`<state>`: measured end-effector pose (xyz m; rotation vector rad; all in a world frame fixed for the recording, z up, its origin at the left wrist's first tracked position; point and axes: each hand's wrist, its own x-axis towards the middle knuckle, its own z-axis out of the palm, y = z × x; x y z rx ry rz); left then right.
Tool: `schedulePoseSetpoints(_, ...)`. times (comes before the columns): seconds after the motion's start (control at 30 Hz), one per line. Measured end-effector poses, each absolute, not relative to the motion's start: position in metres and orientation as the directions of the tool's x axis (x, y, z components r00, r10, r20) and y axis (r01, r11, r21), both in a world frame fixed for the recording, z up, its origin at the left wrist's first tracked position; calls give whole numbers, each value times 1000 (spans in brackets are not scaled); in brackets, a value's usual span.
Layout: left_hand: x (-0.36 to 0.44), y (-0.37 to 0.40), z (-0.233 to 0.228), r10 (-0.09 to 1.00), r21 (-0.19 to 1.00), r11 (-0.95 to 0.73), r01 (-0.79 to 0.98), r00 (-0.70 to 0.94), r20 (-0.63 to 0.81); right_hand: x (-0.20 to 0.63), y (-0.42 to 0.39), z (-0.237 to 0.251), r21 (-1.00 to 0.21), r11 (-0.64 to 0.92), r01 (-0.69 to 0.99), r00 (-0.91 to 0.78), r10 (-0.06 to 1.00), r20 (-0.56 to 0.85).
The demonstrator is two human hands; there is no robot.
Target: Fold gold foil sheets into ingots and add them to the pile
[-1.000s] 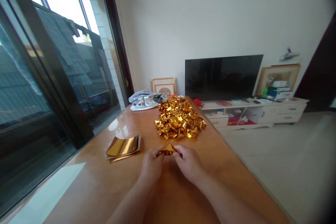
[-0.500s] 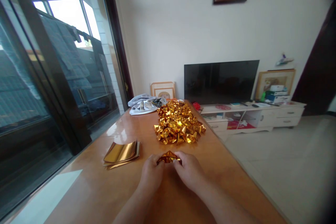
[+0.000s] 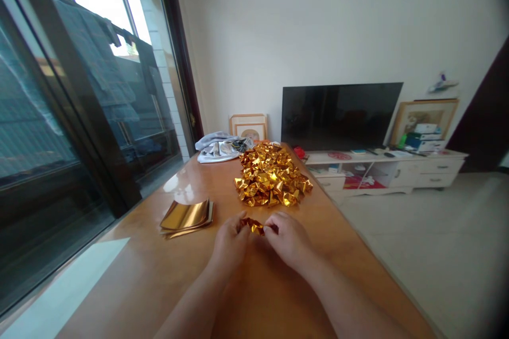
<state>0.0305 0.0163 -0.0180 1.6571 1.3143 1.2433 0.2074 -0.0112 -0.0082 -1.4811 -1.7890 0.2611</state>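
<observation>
A small folded piece of gold foil paper [image 3: 254, 225] is pinched between my two hands over the table's near half. My left hand [image 3: 231, 238] is closed on its left end. Thumb and fingers of my right hand [image 3: 285, 233] pinch the right end. Just beyond them lies a heaped pile of folded gold foil pieces [image 3: 270, 177], shiny and pointed. To the left of my hands rests a stack of flat gold foil sheets [image 3: 186, 217], its top sheet curling up slightly. My fingers hide parts of the held piece.
The wooden table [image 3: 159, 286] bears a pale sheet [image 3: 75, 286] at the left and a grey-white cloth bundle [image 3: 220, 148] at the far end. A glass sliding door [image 3: 91, 116] runs along the left. A television [image 3: 340, 116] stands on a white cabinet [image 3: 421, 169] beyond the right edge.
The held foil piece now looks narrower and tilted down to the right. My right hand's fingers have curled tighter around its end. The view has dipped and scenery sits higher.
</observation>
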Motion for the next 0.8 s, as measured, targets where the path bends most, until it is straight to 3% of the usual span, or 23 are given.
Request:
schedulePoseSetpoints(0.1,36,10,-14,983,967,-183,175,1,185,208,-10,-9,-665,280,692,51,900,432)
schedulePoseSetpoints(0.17,40,5,-11,990,984,-129,120,65,122,208,-10,-8,-695,281,662,90,891,446)
schedulePoseSetpoints(0.4,46,-5,-2,974,988,-38,150,226,3,201,-13,-8,-740,361,568,115,855,505)
schedulePoseSetpoints(0.8,45,-6,2,986,994,-7,108,167,-12,200,-13,-9,-818,300,490,120,907,404)
